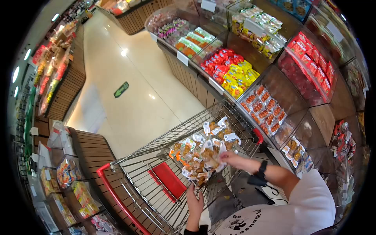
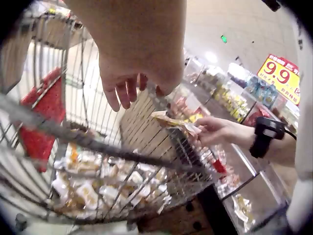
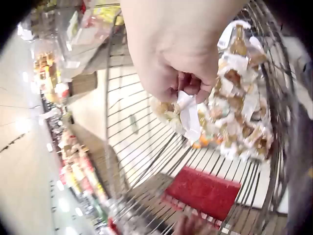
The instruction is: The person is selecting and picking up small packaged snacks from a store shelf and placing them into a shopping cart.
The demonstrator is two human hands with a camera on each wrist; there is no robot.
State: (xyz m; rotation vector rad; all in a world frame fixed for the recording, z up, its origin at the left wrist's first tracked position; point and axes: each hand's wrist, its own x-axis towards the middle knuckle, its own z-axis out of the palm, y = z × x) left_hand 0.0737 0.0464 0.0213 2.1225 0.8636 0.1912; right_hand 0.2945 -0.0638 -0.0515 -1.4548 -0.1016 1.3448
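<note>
Over a wire shopping cart (image 1: 145, 156), my right hand (image 1: 230, 159) pinches one end of a small clear-and-white snack packet (image 3: 190, 120) with something brown inside. In the left wrist view this packet juts out from the fingertips, above the cart's rim. Below it, a pile of similar snack packets (image 1: 188, 152) covers part of the cart's wire floor. My left hand (image 1: 194, 201) holds nothing and stays by the cart's near side; its fingers (image 2: 126, 93) hang loosely in the left wrist view.
A red plastic flap (image 1: 168, 181) sits at the cart's handle end, near the red handle (image 1: 103, 172). Along the right stands a display shelf with bins of red and yellow packets (image 1: 235, 76) and trays of packed snacks (image 1: 264, 107). Another snack shelf (image 1: 90, 152) stands at left.
</note>
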